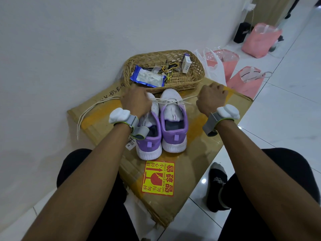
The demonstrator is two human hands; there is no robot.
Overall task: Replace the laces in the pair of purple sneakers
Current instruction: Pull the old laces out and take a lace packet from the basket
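White tiled floor (278,110) carries a flattened brown cardboard box (199,145) as work surface. Purple-and-white mesh sneakers (173,122) stand on it. Left hand (136,101) and right hand (211,99), held apart, each grip the cream flat lace (186,98), apparently evening its ends.

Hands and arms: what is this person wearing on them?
Both forearms are bare, with no sleeves or gloves. At the wrist of the left hand is a grey strap edged in lime green, carrying a rounded white device. The right hand has a matching set. No cables show.
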